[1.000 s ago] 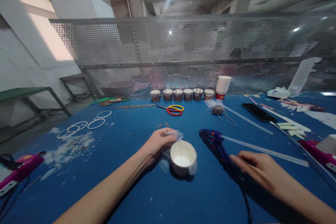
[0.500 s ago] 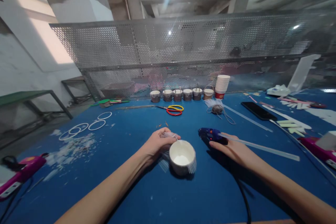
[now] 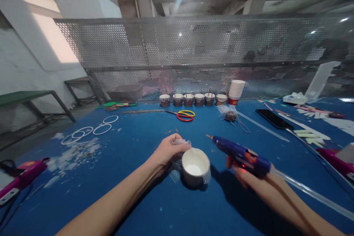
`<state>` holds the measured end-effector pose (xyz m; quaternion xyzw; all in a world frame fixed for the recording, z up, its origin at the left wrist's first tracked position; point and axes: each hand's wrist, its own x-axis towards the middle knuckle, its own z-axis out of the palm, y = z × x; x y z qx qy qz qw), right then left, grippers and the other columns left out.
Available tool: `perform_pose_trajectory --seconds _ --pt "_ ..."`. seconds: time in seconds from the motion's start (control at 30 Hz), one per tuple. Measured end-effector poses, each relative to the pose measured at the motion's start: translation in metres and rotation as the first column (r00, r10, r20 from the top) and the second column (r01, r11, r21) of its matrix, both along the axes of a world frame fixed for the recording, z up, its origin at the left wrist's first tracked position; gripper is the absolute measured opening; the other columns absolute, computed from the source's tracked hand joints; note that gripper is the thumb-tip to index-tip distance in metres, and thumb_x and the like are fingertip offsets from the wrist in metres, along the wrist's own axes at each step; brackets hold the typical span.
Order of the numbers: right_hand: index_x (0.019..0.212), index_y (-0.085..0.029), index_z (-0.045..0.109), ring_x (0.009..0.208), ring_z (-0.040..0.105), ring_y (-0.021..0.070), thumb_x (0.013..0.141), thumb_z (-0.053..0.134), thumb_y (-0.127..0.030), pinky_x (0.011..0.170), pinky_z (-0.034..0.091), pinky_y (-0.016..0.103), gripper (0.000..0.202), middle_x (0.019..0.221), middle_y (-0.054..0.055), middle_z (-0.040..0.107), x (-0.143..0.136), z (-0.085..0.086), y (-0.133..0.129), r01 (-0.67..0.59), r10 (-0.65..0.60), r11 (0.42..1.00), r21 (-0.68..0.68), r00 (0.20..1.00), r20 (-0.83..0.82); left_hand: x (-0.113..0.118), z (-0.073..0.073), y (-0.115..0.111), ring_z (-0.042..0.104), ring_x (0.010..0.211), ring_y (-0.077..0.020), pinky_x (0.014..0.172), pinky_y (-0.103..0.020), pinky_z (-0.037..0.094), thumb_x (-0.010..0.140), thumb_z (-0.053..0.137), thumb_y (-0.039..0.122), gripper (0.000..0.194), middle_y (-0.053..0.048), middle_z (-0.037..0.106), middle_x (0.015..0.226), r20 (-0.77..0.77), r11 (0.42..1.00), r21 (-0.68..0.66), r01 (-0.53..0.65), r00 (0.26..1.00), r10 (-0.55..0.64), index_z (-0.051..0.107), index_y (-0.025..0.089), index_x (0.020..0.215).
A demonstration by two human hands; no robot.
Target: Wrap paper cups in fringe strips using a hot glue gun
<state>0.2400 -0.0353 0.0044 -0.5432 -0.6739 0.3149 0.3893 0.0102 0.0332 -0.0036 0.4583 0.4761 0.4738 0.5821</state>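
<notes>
My left hand (image 3: 168, 151) pinches a strip of sheer whitish mesh (image 3: 175, 169) at the left side of a small white paper cup (image 3: 195, 181). The cup stands upright, its open mouth facing me, and more of the mesh shows along its right side. My right hand (image 3: 256, 182) is closed round a blue hot glue gun (image 3: 238, 152). Its nozzle points left, above and right of the cup, apart from it. A red light glows on the gun, and a long clear glue stick (image 3: 312, 191) sticks out of its back.
Several small wrapped cups with handles (image 3: 188, 100) line the back beside a stack of paper cups (image 3: 236, 90). Scissors (image 3: 186, 115), twine (image 3: 230, 117) and a phone (image 3: 273, 118) lie nearer. White rings (image 3: 102, 129) and scraps are left; magenta power strips (image 3: 23, 177) sit at both sides.
My right hand has lifted the glue gun off the table and turned it, so the whole gun and its nozzle now show. My left hand keeps hold of the mesh by the cup.
</notes>
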Motion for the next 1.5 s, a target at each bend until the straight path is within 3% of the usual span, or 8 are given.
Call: perform_pose_trajectory --seconds 0.23,0.37,0.63,1.03,1.3,1.5 --pt "0.063 -0.021 0.051 0.046 0.044 0.0112 0.081 0.052 -0.035 0.040 0.034 0.021 0.023 0.054 -0.002 0.052 -0.023 0.007 -0.011 -0.167 0.143 0.981 0.103 0.967 0.209 0.002 0.005 -0.003 0.045 0.043 -0.0067 0.045 -0.019 0.031 0.043 0.086 0.030 0.043 0.005 0.055 0.050 -0.003 1.000 -0.012 -0.002 1.000 0.002 0.049 0.017 0.060" --pt "0.058 -0.021 0.044 0.044 0.041 0.0104 0.080 0.049 -0.033 0.040 0.033 0.022 0.025 0.052 -0.002 0.051 -0.033 0.005 -0.003 -0.166 0.126 0.977 0.135 0.957 0.263 0.001 0.005 -0.004 0.044 0.043 -0.0060 0.045 -0.019 0.030 0.043 0.086 0.032 0.043 0.005 0.054 0.049 0.017 1.000 -0.023 0.013 1.000 -0.013 0.049 0.017 0.060" --pt "0.061 -0.020 0.046 0.043 0.041 0.0089 0.084 0.048 -0.028 0.042 0.033 0.021 0.024 0.053 -0.002 0.055 -0.034 -0.011 0.006 -0.224 0.149 0.950 0.219 0.938 0.313 -0.001 0.004 -0.005 0.040 0.043 -0.0054 0.045 -0.018 0.027 0.045 0.085 0.031 0.043 0.007 0.050 0.047 0.028 0.999 -0.026 0.039 0.999 -0.039 0.048 0.017 0.058" --pt "0.063 -0.022 0.043 0.042 0.041 0.0112 0.089 0.043 -0.032 0.043 0.031 0.023 0.027 0.052 -0.002 0.051 -0.032 -0.009 0.001 -0.261 0.120 0.917 0.302 0.901 0.416 -0.003 0.000 -0.003 0.040 0.043 -0.0068 0.046 -0.019 0.025 0.046 0.083 0.029 0.038 0.006 0.050 0.048 0.017 0.999 -0.027 0.041 0.999 -0.040 0.049 0.017 0.058" --pt "0.069 -0.021 0.046 0.045 0.047 0.0113 0.090 0.045 -0.028 0.046 0.032 0.022 0.022 0.058 -0.002 0.055 -0.032 -0.015 -0.004 -0.295 0.124 0.905 0.307 0.872 0.473 -0.002 0.001 -0.005 0.041 0.042 -0.0060 0.045 -0.019 0.025 0.046 0.083 0.029 0.039 0.006 0.051 0.048 0.043 0.998 -0.046 0.050 0.998 -0.048 0.049 0.017 0.060" --pt "0.068 -0.021 0.048 0.042 0.048 0.0121 0.087 0.045 -0.026 0.044 0.030 0.023 0.020 0.056 -0.002 0.055 -0.033 -0.028 -0.001 -0.285 0.077 0.874 0.393 0.880 0.468 -0.002 0.000 -0.005 0.041 0.042 -0.0065 0.045 -0.019 0.025 0.046 0.084 0.031 0.040 0.006 0.051 0.047 0.052 0.998 -0.046 0.046 0.998 -0.044 0.048 0.018 0.059"
